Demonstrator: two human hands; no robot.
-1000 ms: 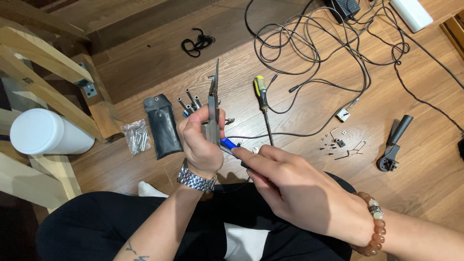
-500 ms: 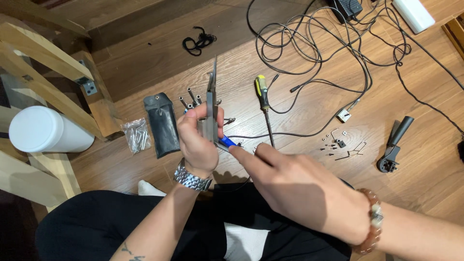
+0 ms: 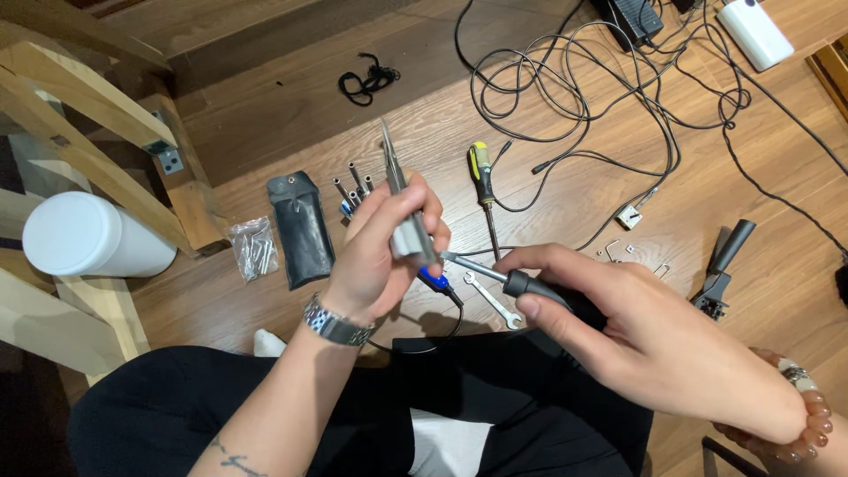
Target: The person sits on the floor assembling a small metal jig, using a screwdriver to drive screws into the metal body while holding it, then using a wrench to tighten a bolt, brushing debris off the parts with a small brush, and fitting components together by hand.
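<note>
The left hand (image 3: 384,252) is closed around a slim grey metal piece (image 3: 402,208) whose pointed end sticks up past the fingers. The right hand (image 3: 654,340) is wrapped around the black handle of a screwdriver (image 3: 495,274), its shaft pointing at the metal piece; the tip seems to touch it, though the fingers hide the contact. Both are held above the person's lap, over the wooden floor (image 3: 565,221). Beneath them lie a small wrench (image 3: 495,302) and a yellow-handled screwdriver (image 3: 482,181). A black pouch (image 3: 302,228) and bag of screws (image 3: 254,249) lie towards the floor's left side.
</note>
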